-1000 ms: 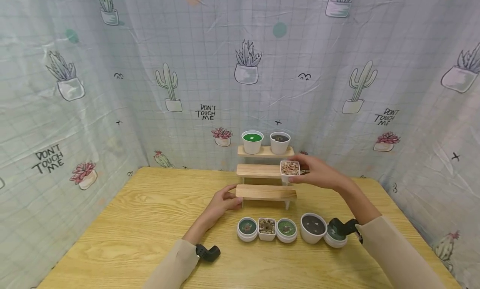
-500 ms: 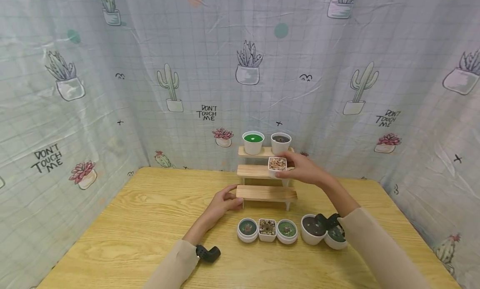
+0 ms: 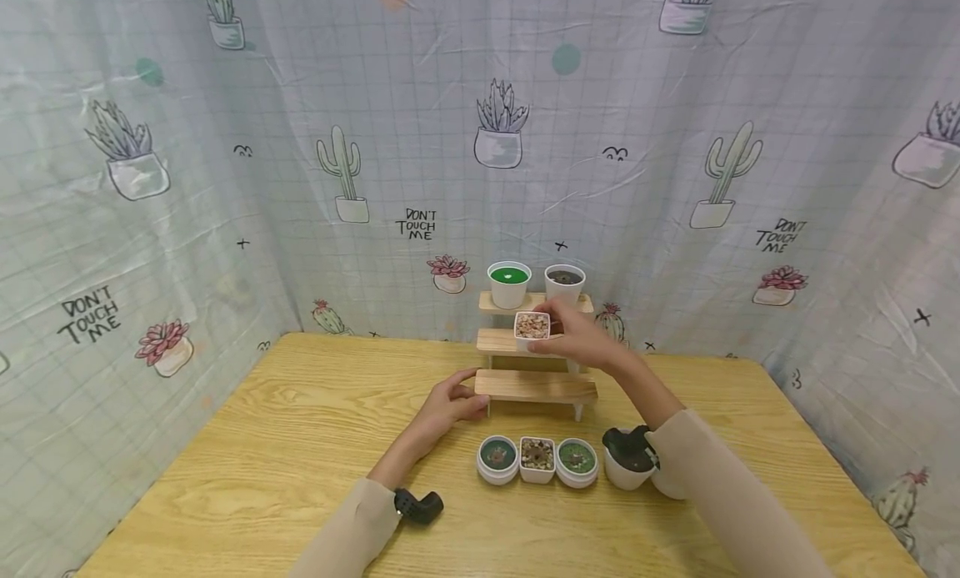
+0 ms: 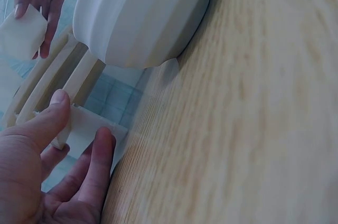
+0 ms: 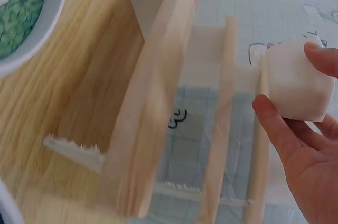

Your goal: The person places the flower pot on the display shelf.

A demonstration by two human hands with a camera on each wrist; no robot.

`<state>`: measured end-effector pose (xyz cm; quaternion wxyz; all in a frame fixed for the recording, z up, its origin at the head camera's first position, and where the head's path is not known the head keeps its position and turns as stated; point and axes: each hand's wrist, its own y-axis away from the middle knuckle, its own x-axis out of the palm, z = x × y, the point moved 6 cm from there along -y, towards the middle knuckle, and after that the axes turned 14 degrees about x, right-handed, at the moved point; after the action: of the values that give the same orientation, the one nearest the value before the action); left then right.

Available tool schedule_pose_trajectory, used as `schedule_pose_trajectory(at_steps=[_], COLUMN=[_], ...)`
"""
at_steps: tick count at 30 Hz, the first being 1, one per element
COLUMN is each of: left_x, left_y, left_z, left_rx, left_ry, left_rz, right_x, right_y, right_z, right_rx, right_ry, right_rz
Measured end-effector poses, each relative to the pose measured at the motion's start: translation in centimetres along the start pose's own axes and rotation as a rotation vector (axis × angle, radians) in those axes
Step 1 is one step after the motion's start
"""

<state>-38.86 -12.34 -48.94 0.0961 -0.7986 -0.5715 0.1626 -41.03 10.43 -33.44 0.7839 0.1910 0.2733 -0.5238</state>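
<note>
My right hand [image 3: 581, 340] pinches a small square white pot [image 3: 532, 328] filled with tan and reddish pebbles. This pot overlaps the left half of the middle step [image 3: 498, 339] in the head view; in the right wrist view, the thumb and fingers are on its walls. At the left end of the three-tier wooden plant stand [image 3: 536, 386], my left hand [image 3: 442, 409] grips the lowest step. In the left wrist view the thumb [image 4: 55, 110] lies on the board's end and the fingers are by the white leg. Two round white pots, one green-filled [image 3: 509, 286] and one dark-filled [image 3: 564, 284], stand on the top step.
In front of the stand, a row holds a round pot [image 3: 497, 459], a square pebble pot [image 3: 537, 459] and a green-topped round pot [image 3: 577, 463]. A taller dark-filled pot [image 3: 628, 469] and another white pot [image 3: 670, 482] sit rightward, partly behind the right wrist's camera and sleeve. A cactus-print curtain [image 3: 412, 144] hangs behind.
My right hand has carried the square pebble pot leftward along the middle step, from its right end to its left half. The left hand has kept its hold on the stand.
</note>
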Motion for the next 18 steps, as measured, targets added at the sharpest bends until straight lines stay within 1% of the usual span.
schedule_pose_trajectory(at_steps=[4,6,12,18], left_x=[0.0,-0.1,-0.1,-0.1], left_y=[0.0,0.0,0.1,0.1], left_z=[-0.1,0.0,0.1,-0.1], left_rx=[-0.001,-0.019,-0.020,-0.021], left_ry=[-0.003,-0.003,0.002,0.010], left_rz=[0.006,-0.002,-0.009,-0.008], right_x=[0.7,1.1,2.3,3.2], right_y=[-0.5,-0.8,-1.7,-2.2], right_z=[0.3,0.4,0.6,1.2], right_rx=[-0.011,-0.015,-0.011,-0.055], right_ry=[-0.015,-0.022,-0.035,-0.033], right_rz=[-0.009,-0.017,-0.035,-0.057])
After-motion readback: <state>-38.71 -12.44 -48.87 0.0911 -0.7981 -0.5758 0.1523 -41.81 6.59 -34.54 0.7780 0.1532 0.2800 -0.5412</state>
